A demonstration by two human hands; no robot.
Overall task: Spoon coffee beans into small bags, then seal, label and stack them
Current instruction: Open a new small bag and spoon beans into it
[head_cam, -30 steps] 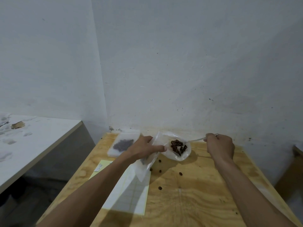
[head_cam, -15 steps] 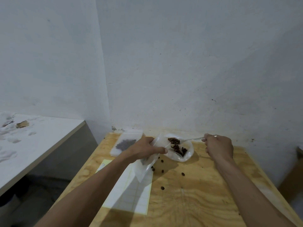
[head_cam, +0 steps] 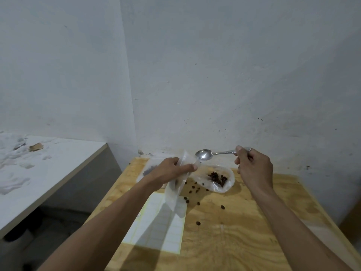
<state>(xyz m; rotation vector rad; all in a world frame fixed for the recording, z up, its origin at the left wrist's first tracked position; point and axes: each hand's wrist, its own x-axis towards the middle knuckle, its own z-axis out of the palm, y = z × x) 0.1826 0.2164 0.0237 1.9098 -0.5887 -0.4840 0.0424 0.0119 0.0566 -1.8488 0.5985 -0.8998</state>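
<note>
My left hand (head_cam: pixel 172 170) grips a small clear bag (head_cam: pixel 174 189) near its top, and the bag hangs down over the table with its mouth up. My right hand (head_cam: pixel 254 169) holds a metal spoon (head_cam: pixel 205 154) by the handle. The spoon's bowl looks empty and hovers just above the bag's mouth. A crumpled clear plastic bag of coffee beans (head_cam: pixel 217 178) lies open on the table below the spoon. Several loose beans (head_cam: pixel 192 192) are scattered on the wood near it.
A white sheet of blank labels (head_cam: pixel 156 227) lies on the plywood table (head_cam: pixel 244 231) under my left forearm. Filled small bags (head_cam: pixel 145 171) lie behind my left hand by the wall. A white counter (head_cam: pixel 39 173) stands to the left, across a gap.
My right hand has lifted the spoon out of the bean bag and carried it up to the small bag's mouth. My left hand has raised the small bag and tilted it upright.
</note>
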